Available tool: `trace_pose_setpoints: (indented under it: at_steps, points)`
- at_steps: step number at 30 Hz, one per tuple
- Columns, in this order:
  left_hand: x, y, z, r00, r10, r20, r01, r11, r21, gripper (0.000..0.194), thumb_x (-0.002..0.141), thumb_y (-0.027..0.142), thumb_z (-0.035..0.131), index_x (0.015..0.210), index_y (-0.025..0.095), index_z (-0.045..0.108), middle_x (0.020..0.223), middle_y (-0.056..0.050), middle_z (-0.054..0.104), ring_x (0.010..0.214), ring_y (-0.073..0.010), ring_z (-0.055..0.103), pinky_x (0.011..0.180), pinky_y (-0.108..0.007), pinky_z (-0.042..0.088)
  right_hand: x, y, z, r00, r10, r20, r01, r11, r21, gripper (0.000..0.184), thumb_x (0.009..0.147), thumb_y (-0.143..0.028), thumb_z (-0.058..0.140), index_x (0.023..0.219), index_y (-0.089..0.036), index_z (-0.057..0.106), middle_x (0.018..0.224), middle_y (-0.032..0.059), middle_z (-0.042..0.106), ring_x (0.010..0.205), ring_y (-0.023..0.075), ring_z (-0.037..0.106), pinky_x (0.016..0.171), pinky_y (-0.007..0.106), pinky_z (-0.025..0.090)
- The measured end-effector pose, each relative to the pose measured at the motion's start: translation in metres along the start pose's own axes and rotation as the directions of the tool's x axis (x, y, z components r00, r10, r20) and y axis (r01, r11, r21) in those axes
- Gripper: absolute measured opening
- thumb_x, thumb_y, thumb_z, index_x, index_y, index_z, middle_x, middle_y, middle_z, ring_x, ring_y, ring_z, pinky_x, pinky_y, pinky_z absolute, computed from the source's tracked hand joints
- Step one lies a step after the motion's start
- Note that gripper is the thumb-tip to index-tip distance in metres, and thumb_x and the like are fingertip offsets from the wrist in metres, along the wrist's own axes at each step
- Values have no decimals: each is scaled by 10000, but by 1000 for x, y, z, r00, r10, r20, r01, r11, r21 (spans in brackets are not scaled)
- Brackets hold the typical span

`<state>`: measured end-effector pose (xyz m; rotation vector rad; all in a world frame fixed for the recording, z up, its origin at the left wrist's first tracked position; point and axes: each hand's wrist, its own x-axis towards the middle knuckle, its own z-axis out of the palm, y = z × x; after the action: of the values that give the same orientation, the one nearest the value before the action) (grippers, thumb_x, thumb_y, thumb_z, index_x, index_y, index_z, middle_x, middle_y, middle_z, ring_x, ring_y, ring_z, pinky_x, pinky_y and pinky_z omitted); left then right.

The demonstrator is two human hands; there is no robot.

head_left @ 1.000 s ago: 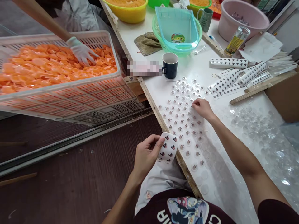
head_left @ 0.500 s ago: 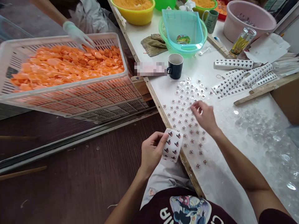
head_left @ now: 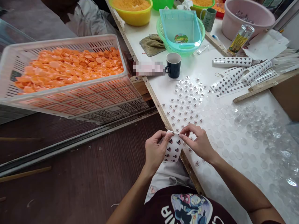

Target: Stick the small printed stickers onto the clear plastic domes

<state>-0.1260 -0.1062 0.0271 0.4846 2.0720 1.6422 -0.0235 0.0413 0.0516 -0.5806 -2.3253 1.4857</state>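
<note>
My left hand (head_left: 157,150) is closed, thumb on top, on a white strip of stickers (head_left: 173,150) printed with small dark figures. The strip hangs over the wooden edge of the table. My right hand (head_left: 195,140) pinches at the strip's upper right edge, fingertips pressed together; whether a loose sticker is between them I cannot make out. Beyond my hands, many clear round discs (head_left: 185,119) with small printed stickers lie spread on the white table. Plain clear discs (head_left: 244,141) lie in a heap to the right of my right arm.
A white crate (head_left: 64,85) of orange plastic pieces stands at the left. Farther up the table are a dark mug (head_left: 173,69), a green basket (head_left: 203,29), a cloth (head_left: 152,45), a glass bottle (head_left: 240,39), a pink tub (head_left: 247,12) and sticker rolls (head_left: 232,61).
My right hand has come back from the discs to the sticker strip in my left hand, now touching its upper edge. The other person's gloved hand has left the crate.
</note>
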Motion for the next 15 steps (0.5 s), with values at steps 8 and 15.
trace_pose_setpoints:
  at_steps: [8,15]
  points:
    - [-2,3,6,999,46,-1,-46,998,35,314,861,426,681,672,176,686,579,14,597,518,-109,478,484,-207,389,5,-9,6,997,45,-59,-37,992,119,279,860,-290,681,1127,-293,600,857,-10,658,810,187,612,827,373,480]
    - [-4,-1,0,991,98,89,-107,989,98,239,881,369,674,741,178,706,652,7,647,602,-125,551,560,-208,437,20,-3,-10,953,-2,-303,71,974,216,271,900,-293,637,1112,-291,468,851,-12,612,834,179,632,835,371,523]
